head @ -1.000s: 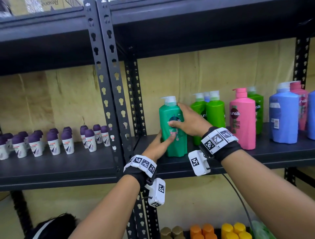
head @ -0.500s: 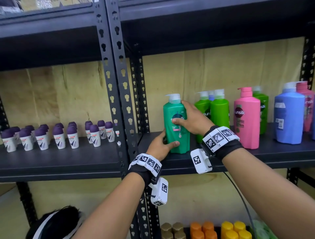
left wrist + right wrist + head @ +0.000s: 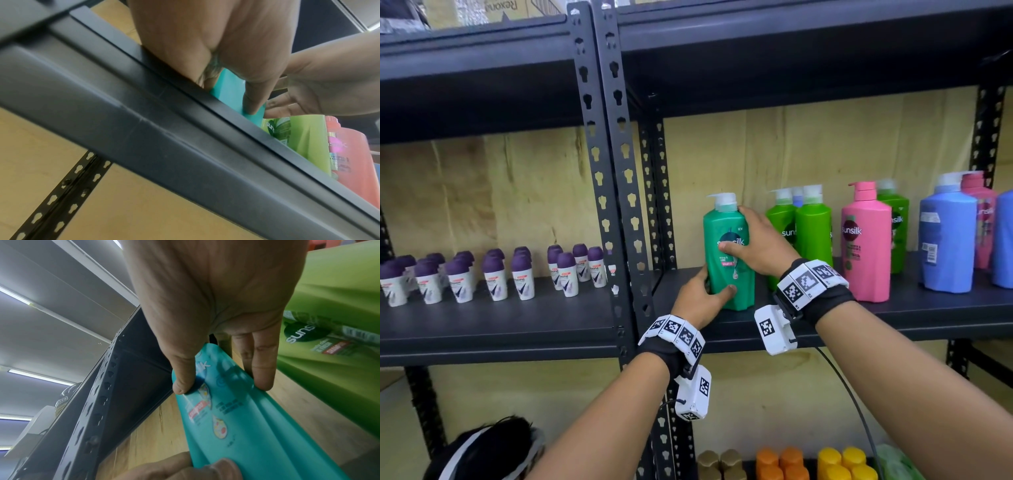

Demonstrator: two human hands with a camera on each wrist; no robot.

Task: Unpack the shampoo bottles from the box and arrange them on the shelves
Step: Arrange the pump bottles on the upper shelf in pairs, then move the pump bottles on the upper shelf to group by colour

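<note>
While the teal shampoo bottle stands upright at the left end of the shelf, you look to be at the placing step: settling it beside the light green bottles. Your left hand curls round its lower part, thumb across the front; your right hand grips its upper body, thumb on the label. Next, I'd judge, square it up, then let go without tipping it

Bottle-laden (mostly shampoo) dark shelf
</note>
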